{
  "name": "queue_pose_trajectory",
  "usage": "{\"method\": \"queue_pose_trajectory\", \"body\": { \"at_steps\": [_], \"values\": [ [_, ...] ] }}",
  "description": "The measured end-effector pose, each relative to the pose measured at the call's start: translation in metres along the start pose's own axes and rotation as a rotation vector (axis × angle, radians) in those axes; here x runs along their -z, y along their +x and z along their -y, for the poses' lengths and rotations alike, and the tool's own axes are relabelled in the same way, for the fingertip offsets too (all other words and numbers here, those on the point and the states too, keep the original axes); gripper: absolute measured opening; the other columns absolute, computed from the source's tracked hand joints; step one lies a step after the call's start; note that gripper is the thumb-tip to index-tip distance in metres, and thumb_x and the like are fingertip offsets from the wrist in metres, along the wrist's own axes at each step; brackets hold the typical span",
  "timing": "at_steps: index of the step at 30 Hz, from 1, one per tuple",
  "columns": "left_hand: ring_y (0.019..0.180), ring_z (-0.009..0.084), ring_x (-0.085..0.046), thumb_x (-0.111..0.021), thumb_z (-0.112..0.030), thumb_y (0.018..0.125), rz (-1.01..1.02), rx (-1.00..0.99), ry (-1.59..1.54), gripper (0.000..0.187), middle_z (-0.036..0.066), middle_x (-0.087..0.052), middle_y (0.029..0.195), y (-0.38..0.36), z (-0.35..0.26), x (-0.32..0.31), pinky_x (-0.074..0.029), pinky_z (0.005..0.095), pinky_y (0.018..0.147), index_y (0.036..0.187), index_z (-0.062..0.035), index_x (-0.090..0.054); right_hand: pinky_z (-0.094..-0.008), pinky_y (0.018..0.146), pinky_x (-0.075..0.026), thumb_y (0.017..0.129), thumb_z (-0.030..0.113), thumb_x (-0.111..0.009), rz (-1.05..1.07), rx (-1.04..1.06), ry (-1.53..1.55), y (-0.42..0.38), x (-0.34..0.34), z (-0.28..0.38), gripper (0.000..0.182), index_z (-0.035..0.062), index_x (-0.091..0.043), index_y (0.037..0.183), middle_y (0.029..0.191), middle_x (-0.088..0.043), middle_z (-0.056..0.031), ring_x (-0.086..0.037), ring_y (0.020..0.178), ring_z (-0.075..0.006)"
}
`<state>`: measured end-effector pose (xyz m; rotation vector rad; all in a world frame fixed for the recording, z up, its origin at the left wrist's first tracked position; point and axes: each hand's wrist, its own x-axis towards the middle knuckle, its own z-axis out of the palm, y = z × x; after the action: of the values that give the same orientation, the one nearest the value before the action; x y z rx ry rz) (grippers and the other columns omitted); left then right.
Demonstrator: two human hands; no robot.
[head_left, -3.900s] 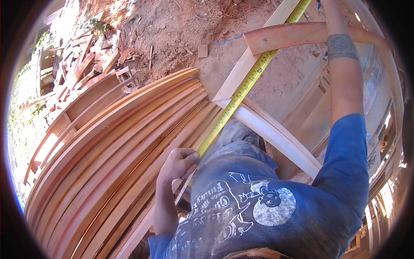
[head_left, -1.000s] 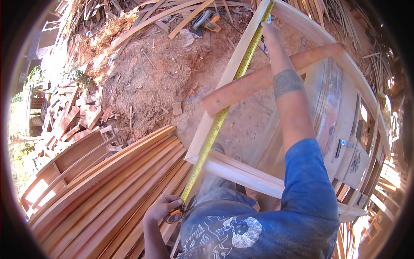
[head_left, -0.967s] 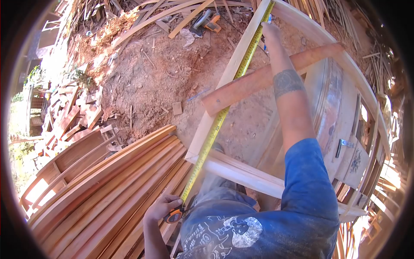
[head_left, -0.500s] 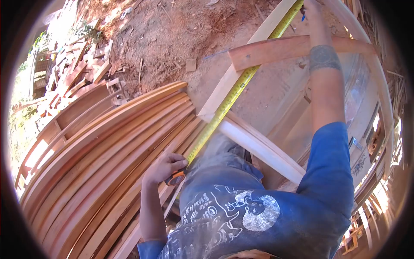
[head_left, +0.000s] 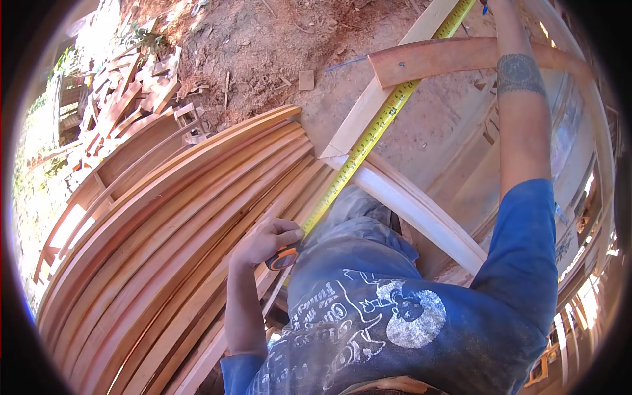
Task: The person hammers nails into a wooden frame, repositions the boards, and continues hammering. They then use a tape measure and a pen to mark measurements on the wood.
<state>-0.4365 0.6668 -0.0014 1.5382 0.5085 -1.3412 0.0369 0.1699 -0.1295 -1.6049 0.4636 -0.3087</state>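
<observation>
My left hand (head_left: 264, 241) is closed around an orange-and-black tape measure (head_left: 284, 257) in front of my shirt. Its yellow blade (head_left: 363, 142) runs out diagonally to the upper right, along a pale wooden board (head_left: 350, 125). A reddish curved board (head_left: 434, 60) lies across the pale board and the blade. At the top edge, my right hand (head_left: 503, 5) is near the blade's far part, and a small blue object (head_left: 485, 10) sticks out from its fingers. Most of those fingers are cut off by the frame.
Several curved wooden pieces (head_left: 178, 217) lie side by side on the left. Scrap wood (head_left: 135, 89) is heaped behind them on the dirt ground (head_left: 263, 46). A pale beam (head_left: 421, 214) lies close to my body, and a large curved frame piece (head_left: 602, 145) borders the right.
The whole view has shifted, so the boards, tape and both hands appear farther right and most of them slightly higher. My right hand is now more cut off. The tape stays extended.
</observation>
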Motion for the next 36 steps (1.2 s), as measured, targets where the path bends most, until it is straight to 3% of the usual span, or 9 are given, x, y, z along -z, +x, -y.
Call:
{"method": "queue_pose_trajectory", "body": {
  "at_steps": [9, 18, 33, 36],
  "values": [
    [0.067, 0.0084, -0.057, -0.065, -0.028, 0.096, 0.008, -0.013, -0.001, 0.032, 0.002, -0.065, 0.073, 0.003, 0.004, 0.004, -0.047, 0.0257, 0.063, 0.091, 0.0018, -0.073, -0.0289, 0.041, -0.031, 0.093, 0.021, -0.06, -0.003, -0.013, 0.011, -0.007, -0.001, 0.005, 0.018, 0.0049, -0.063, 0.086, 0.063, -0.052, -0.0013, -0.041, 0.043, -0.0106],
    [0.065, 0.0061, -0.056, -0.064, -0.031, 0.097, 0.032, -0.02, 0.026, 0.033, 0.0, -0.065, 0.073, 0.004, 0.004, 0.006, -0.046, 0.0228, 0.06, 0.092, 0.0011, -0.073, -0.0287, 0.04, -0.03, 0.093, 0.022, -0.06, -0.003, -0.014, 0.016, -0.011, -0.004, 0.004, 0.018, 0.0055, -0.062, 0.086, 0.062, -0.051, -0.0007, -0.04, 0.042, -0.0105],
    [0.062, 0.0046, -0.054, -0.065, -0.034, 0.097, 0.04, -0.027, 0.002, 0.036, -0.002, -0.063, 0.071, 0.005, -0.002, 0.008, -0.044, 0.0222, 0.056, 0.089, 0.0004, -0.072, -0.0285, 0.04, -0.029, 0.093, 0.022, -0.06, -0.012, -0.021, 0.043, -0.017, -0.004, 0.006, 0.018, 0.0065, -0.061, 0.085, 0.06, -0.049, 0.0004, -0.038, 0.041, -0.0104],
    [0.06, 0.006, -0.048, -0.062, -0.032, 0.096, 0.034, -0.042, -0.007, 0.037, -0.003, -0.053, 0.064, 0.006, -0.004, 0.006, -0.04, 0.0259, 0.055, 0.074, -0.0019, -0.064, -0.0285, 0.04, -0.029, 0.093, 0.022, -0.06, -0.016, -0.026, 0.054, -0.015, -0.004, 0.006, 0.018, 0.0067, -0.061, 0.085, 0.06, -0.049, 0.0006, -0.038, 0.041, -0.0104]
  ]
}}
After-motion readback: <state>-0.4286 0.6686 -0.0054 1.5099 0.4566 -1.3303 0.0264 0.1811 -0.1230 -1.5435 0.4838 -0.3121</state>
